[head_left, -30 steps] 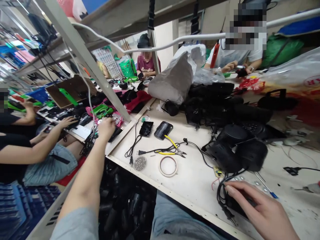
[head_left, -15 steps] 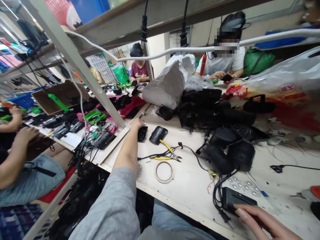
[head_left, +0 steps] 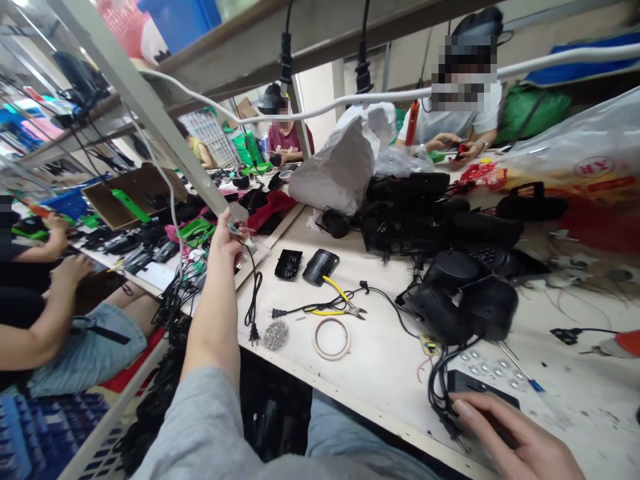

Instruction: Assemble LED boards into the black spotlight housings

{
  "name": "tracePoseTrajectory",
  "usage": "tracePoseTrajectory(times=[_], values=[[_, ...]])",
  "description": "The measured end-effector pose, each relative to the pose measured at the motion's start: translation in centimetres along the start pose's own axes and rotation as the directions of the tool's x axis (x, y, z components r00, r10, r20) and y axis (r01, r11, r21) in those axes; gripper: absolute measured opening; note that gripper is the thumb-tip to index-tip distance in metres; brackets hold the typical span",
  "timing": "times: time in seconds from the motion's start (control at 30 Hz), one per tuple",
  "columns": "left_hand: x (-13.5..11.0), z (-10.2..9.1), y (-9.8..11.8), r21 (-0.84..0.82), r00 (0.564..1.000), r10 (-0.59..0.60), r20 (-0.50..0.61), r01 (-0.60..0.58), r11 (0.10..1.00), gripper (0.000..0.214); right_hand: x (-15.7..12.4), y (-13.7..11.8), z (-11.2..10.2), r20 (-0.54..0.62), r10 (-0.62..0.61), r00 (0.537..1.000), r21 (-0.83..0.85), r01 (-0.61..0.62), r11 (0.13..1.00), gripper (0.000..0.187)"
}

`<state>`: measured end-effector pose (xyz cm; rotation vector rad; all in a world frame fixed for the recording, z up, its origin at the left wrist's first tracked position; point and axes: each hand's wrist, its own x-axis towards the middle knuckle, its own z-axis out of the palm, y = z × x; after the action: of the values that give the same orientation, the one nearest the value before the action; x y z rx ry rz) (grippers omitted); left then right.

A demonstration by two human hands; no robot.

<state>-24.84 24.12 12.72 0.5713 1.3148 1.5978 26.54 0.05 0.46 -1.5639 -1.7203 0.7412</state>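
Note:
My left hand is raised by the foot of the shelf post, fingers closed round a small translucent piece whose kind I cannot make out. Below it a black power cord trails down to a plug. At the lower right my right hand has thumb and finger on a flat black plastic case, beside a looped black cable. Nearer the left arm lie an open black shell, another black housing and yellow-handled cutters.
A tape roll and a steel wool ball lie near the front edge. Black housings pile up on the right, by a screwdriver. A shelf post slants at left; co-workers sit left and opposite.
My left hand has lifted from beside the black shell and moved left toward the post, uncovering the shell, the cord and the steel wool. My right hand has shifted slightly left on the case.

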Motion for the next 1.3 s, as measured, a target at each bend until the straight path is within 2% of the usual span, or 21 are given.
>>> tracePoseTrajectory(times=[0.13,0.2,0.27,0.37,0.43,0.53,0.57,0.63,0.7,0.77,0.87,0.93,1.0,1.13,1.3], values=[[-5.7,-0.3,1.8,-0.043,0.972,0.161,0.168,-0.156,0.987,0.042,0.7,-0.3,0.0,-0.013,-0.057,0.998,0.019,0.058,0.998,0.042],[-8.9,0.4,1.4,0.019,0.957,0.187,0.223,-0.196,0.980,0.041,1.2,-0.6,0.0,-0.021,-0.095,0.995,0.022,0.095,0.995,0.042],[-11.8,1.6,0.0,0.078,0.941,0.217,0.260,-0.245,0.967,0.039,1.7,-1.5,0.1,-0.011,-0.125,0.992,0.030,0.125,0.992,0.040],[-15.3,4.3,-3.8,0.234,0.907,0.237,0.349,-0.329,0.915,0.034,2.3,-3.4,0.9,0.009,-0.107,0.994,0.122,0.106,0.987,0.037],[-17.3,6.5,-7.4,0.305,0.862,0.231,0.452,-0.392,0.868,0.041,2.8,-4.6,1.8,0.020,-0.050,0.999,0.296,0.042,0.954,0.040],[-20.3,9.5,-13.5,0.334,0.728,0.144,0.670,-0.469,0.817,0.050,3.6,-5.4,2.7,0.091,-0.015,0.996,0.630,-0.046,0.775,0.062],[-21.3,10.3,-15.4,0.331,0.678,0.130,0.724,-0.507,0.796,0.050,3.8,-5.3,2.8,0.108,-0.005,0.994,0.695,-0.072,0.715,0.067],[-23.1,11.4,-18.9,0.319,0.619,0.153,0.770,-0.582,0.748,0.046,3.9,-4.8,2.5,0.150,0.037,0.988,0.737,-0.136,0.662,0.068],[-24.6,11.8,-21.5,0.309,0.601,0.164,0.783,-0.603,0.735,0.043,3.6,-4.2,2.0,0.174,0.106,0.979,0.700,-0.199,0.686,0.061],[-25.6,11.8,-23.2,0.311,0.610,0.142,0.779,-0.574,0.758,0.044,3.1,-3.7,1.5,0.164,0.159,0.974,0.637,-0.227,0.737,0.052],[-26.4,11.6,-24.2,0.329,0.632,0.081,0.771,-0.503,0.799,0.048,2.5,-3.3,1.2,0.151,0.162,0.975,0.589,-0.221,0.778,0.046],[-26.4,11.5,-24.3,0.348,0.618,0.033,0.785,-0.485,0.803,0.047,2.2,-3.1,1.3,0.223,0.142,0.964,0.594,-0.250,0.765,0.049],[-26.2,11.4,-23.9,0.368,0.568,-0.024,0.823,-0.501,0.783,0.044,2.1,-2.8,1.4,0.283,0.127,0.951,0.603,-0.280,0.747,0.054],[-25.3,10.9,-22.7,0.364,0.432,-0.093,0.897,-0.605,0.708,0.035,1.7,-1.7,0.7,0.219,0.132,0.967,0.559,-0.235,0.795,0.049],[-25.6,11.2,-21.6,0.245,0.315,0.019,0.949,-0.772,0.587,0.016,1.2,-0.7,-0.7,0.327,0.158,0.932,0.549,-0.323,0.771,0.043]])
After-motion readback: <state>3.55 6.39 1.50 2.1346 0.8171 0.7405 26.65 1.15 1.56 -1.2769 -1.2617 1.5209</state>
